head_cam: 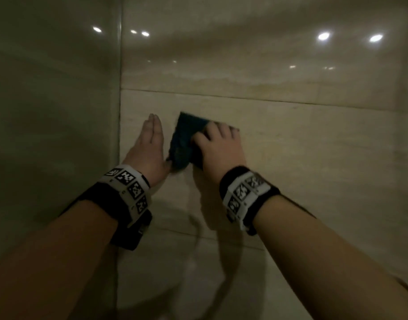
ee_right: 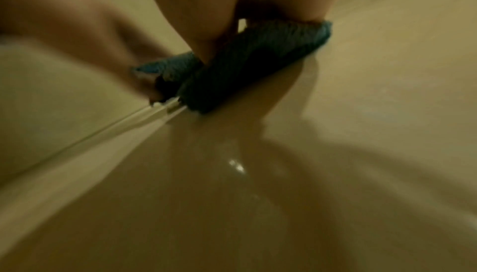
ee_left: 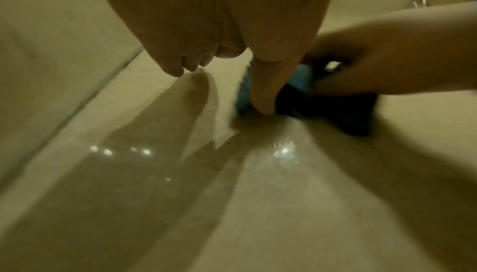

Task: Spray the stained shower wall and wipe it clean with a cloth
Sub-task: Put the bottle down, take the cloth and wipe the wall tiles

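Observation:
A folded blue cloth lies against the beige tiled shower wall. My right hand is on top of it, fingers curled over its upper edge, holding it to the tile. The right wrist view shows the thumb dug into the cloth's fold. Just left of it, my left hand lies flat on the wall with straight fingers. Its thumb touches the cloth's left edge. No spray bottle is in view.
A side panel meets the tiled wall at a corner close to my left hand. A grout line runs across above the hands. The tile below the cloth shines wet. The wall stretches on to the right.

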